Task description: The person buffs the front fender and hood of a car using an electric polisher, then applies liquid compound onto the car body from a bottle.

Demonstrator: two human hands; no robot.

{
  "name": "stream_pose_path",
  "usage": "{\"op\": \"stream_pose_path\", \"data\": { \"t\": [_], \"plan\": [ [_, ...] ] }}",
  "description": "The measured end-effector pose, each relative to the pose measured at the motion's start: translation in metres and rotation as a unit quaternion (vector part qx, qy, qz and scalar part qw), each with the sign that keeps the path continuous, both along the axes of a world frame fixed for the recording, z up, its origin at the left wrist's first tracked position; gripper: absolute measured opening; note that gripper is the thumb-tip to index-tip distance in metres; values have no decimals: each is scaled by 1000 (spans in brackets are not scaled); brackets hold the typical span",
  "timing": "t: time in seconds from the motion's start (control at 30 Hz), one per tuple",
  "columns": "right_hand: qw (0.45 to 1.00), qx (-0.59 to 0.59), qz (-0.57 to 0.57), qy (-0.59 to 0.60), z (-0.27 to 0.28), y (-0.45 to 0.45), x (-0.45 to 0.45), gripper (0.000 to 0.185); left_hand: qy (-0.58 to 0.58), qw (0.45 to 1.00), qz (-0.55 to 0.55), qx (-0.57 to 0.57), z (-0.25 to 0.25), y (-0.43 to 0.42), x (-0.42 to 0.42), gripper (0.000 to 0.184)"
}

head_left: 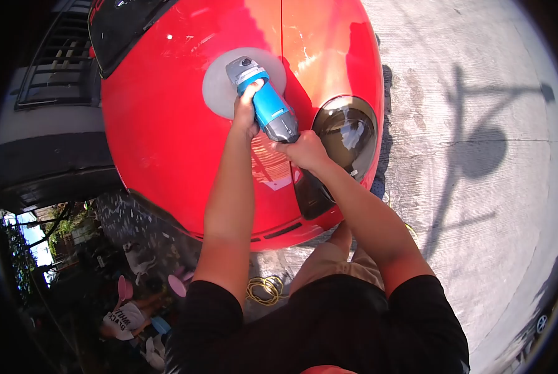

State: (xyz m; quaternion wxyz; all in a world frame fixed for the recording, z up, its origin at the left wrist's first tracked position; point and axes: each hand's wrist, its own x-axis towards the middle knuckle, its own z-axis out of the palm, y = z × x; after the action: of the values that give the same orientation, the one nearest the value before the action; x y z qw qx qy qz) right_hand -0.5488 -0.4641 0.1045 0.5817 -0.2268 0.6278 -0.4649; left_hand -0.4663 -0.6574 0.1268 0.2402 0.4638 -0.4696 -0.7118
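Observation:
A blue and grey electric polisher (269,106) lies across the red car hood (160,131), its grey head toward the windshield. Beneath that head a wide, round whitish pad (215,87) rests on the paint, its edge smooth or blurred. My left hand (246,109) is wrapped around the front of the blue body, near the head. At the rear, my right hand (305,151) grips the dark end of the tool; part of its fingers is hidden. The dark headlight (349,134) sits just right of my right hand.
A coiled yellow cord (265,290) lies on the ground by my legs. Sunlit concrete (491,237) stretches to the right. At lower left are another person in a white shirt (126,319) and a pink basin (125,288). A barred window (57,56) is at upper left.

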Motion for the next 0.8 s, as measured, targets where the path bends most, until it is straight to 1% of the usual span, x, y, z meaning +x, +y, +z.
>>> {"op": "stream_pose_path", "data": {
  "t": [0.03, 0.13, 0.23, 0.27, 0.3, 0.37, 0.47, 0.57, 0.7, 0.8],
  "plan": [
    [1000, -11, 2, -12, 1, -5, -2, 40, 1, 1000, -4, -2, 4, -5, -3, 71],
    [999, 8, -29, -38, 3, -6, 9, 36, -16, 1000, -20, 1, 9, -8, 0, 72],
    [997, 22, -45, -53, -9, 12, 33, 36, -31, 999, -23, -19, 9, 18, 15, 71],
    [999, 23, -43, 1, -18, 20, 42, 36, -29, 999, -9, -17, 7, 30, 20, 68],
    [998, 35, -39, -19, -24, 30, 50, 37, -10, 1000, 15, -15, 7, 44, 24, 63],
    [996, 62, -29, -58, -32, 53, 63, 38, -12, 999, -8, -36, -7, 61, 41, 64],
    [996, 83, -12, -42, -42, 86, 81, 39, -23, 999, 17, -34, -33, 92, 67, 67],
    [998, 46, -28, -19, -51, 119, 101, 35, -21, 999, 36, -25, -36, 129, 80, 68],
    [999, 47, -16, -19, -56, 150, 115, 37, -32, 998, 54, -28, -50, 160, 103, 68],
    [998, 56, 5, 4, -76, 167, 129, 48, -5, 999, 53, -4, -53, 179, 118, 68]
  ]
}}
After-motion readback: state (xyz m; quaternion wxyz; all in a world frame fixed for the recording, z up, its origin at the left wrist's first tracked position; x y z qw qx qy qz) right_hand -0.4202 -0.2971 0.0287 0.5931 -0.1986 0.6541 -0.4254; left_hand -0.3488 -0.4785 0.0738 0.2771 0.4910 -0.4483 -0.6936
